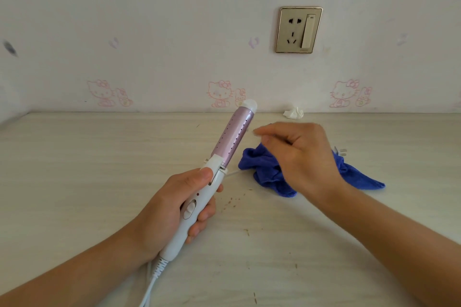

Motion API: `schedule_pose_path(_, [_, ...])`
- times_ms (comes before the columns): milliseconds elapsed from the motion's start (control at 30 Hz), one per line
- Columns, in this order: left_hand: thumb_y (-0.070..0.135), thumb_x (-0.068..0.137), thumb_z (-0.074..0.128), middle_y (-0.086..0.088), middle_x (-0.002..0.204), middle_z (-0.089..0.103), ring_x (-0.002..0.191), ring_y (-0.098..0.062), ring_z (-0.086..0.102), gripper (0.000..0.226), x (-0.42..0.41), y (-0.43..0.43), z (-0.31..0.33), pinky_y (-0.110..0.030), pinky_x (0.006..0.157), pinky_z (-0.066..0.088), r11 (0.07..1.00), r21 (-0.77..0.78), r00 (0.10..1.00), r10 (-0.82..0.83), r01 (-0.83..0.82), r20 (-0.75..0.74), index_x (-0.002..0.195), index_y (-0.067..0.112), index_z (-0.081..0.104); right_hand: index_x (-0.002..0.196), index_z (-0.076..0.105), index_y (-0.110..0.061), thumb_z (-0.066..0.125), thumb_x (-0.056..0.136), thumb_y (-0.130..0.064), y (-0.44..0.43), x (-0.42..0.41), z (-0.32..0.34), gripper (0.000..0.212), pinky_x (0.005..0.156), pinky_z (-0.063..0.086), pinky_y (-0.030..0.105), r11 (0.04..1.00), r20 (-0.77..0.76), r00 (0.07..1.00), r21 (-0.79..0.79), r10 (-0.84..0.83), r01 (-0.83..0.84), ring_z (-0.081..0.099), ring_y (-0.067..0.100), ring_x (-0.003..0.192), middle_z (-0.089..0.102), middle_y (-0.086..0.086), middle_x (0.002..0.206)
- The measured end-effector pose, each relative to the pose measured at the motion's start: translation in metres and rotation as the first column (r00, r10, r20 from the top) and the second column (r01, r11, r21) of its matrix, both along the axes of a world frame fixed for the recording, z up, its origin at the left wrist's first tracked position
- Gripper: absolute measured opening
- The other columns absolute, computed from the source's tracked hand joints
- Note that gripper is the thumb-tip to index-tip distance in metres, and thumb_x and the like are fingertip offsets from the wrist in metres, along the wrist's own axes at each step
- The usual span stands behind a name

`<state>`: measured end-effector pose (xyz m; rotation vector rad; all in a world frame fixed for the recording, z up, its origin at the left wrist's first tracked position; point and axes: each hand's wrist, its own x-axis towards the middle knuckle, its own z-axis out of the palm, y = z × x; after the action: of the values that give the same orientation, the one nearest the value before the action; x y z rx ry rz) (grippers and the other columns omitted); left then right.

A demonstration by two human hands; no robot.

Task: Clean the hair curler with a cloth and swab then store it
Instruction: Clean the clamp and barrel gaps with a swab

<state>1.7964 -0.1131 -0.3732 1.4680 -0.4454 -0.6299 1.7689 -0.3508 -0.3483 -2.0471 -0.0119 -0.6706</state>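
Note:
My left hand [174, 209] grips the white handle of the hair curler [217, 177]. Its pink barrel [233, 142] points up and to the right, ending in a white tip. My right hand [301, 154] hovers just right of the barrel with thumb and forefinger pinched on a small pale swab [255, 131], which is blurred and close to the barrel's side. The crumpled blue cloth [267, 172] lies on the table beneath my right hand, partly hidden by it.
The curler's white cord [151, 286] trails off toward the near edge, and its plug [340, 152] lies behind the cloth. A crumpled white tissue [294, 112] sits by the wall. A wall socket [298, 30] is above. Brown crumbs [232, 200] dot the pale wooden table [99, 157].

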Motion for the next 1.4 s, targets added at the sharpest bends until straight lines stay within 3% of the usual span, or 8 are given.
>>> schedule_pose_path(167, [0.061,0.077,0.059,-0.011,0.061,0.047,0.040,-0.018,0.039,0.058,-0.001,0.001,0.001,-0.023,0.039,0.036,0.998,-0.060,1.000,0.021,-0.022,-0.014,0.093,0.007,0.070,0.100,0.078,-0.005,0.059,0.094,-0.012,0.031,-0.017,-0.020,0.021,0.050,0.043,0.029,0.945,0.007,0.967,-0.214,0.253,-0.246,0.050,0.020,0.053,0.058,0.004,0.063])
schedule_pose_path(367, [0.062,0.077,0.060,-0.010,0.061,0.048,0.040,-0.018,0.040,0.061,0.001,-0.001,0.000,-0.022,0.041,0.037,0.999,-0.033,1.000,0.023,-0.022,0.009,0.096,0.005,0.069,0.106,0.080,-0.014,0.061,0.097,-0.009,0.020,-0.010,-0.015,0.021,0.051,0.037,0.010,0.982,0.024,0.989,-0.119,0.149,-0.145,0.050,0.012,0.048,0.057,-0.004,0.052])
schedule_pose_path(600, [0.064,0.081,0.054,-0.011,0.061,0.048,0.037,-0.017,0.040,0.062,0.000,0.001,-0.001,-0.022,0.038,0.038,0.993,-0.106,0.999,0.050,-0.048,0.016,0.101,0.008,0.071,0.088,0.079,-0.027,0.062,0.096,-0.006,-0.004,0.005,-0.003,0.027,0.060,0.042,0.011,0.982,0.007,0.991,0.136,-0.137,0.134,0.059,0.001,0.059,0.070,-0.013,0.067])
schedule_pose_path(700, [0.062,0.082,0.056,-0.012,0.060,0.047,0.035,-0.017,0.039,0.055,0.001,0.002,0.001,-0.022,0.036,0.036,0.984,-0.172,0.999,0.027,-0.034,-0.039,0.100,0.011,0.069,0.086,0.077,-0.032,0.062,0.095,-0.011,0.004,0.001,-0.006,0.027,0.056,0.040,0.011,0.987,0.032,0.997,0.144,-0.069,0.064,0.053,0.001,0.052,0.066,-0.010,0.060])
schedule_pose_path(800, [0.055,0.089,0.057,-0.013,0.059,0.044,0.033,-0.016,0.040,0.048,0.005,0.002,0.007,-0.021,0.034,0.036,0.953,-0.302,0.983,-0.053,-0.003,-0.178,0.102,0.010,0.064,0.086,0.075,-0.036,0.063,0.097,-0.011,0.014,-0.005,-0.012,0.030,0.049,0.035,0.009,0.993,0.038,0.999,0.115,0.020,-0.024,0.041,0.003,0.045,0.058,0.003,0.055])
schedule_pose_path(967, [0.057,0.101,0.037,-0.008,0.063,0.049,0.038,-0.016,0.046,0.058,0.021,0.013,0.018,-0.026,0.039,0.039,0.794,-0.597,0.852,-0.389,0.116,-0.351,0.113,0.003,0.055,0.086,0.079,-0.025,0.063,0.097,-0.006,0.005,0.001,-0.011,0.027,0.048,0.033,0.009,0.975,0.005,1.000,0.223,-0.003,0.002,0.040,0.002,0.045,0.052,-0.012,0.049])
schedule_pose_path(1233, [0.059,0.104,0.019,-0.006,0.067,0.038,0.046,-0.016,0.039,0.059,0.019,0.011,0.020,-0.028,0.045,0.044,0.666,-0.712,0.726,-0.600,0.221,-0.336,0.116,0.005,0.041,0.083,0.078,-0.030,0.064,0.098,-0.009,0.014,-0.004,-0.017,0.030,0.053,0.037,0.015,0.971,-0.043,0.993,0.217,0.110,-0.098,0.044,0.012,0.053,0.062,0.026,0.070])
schedule_pose_path(1400, [0.060,0.103,0.019,-0.008,0.065,0.038,0.045,-0.019,0.040,0.061,0.017,0.009,0.021,-0.029,0.043,0.041,0.658,-0.708,0.714,-0.623,0.257,-0.319,0.116,0.004,0.041,0.088,0.078,-0.022,0.063,0.098,-0.005,0.016,-0.006,-0.018,0.025,0.049,0.034,0.010,0.966,-0.044,0.990,0.231,0.131,-0.117,0.039,0.002,0.043,0.047,-0.013,0.045])
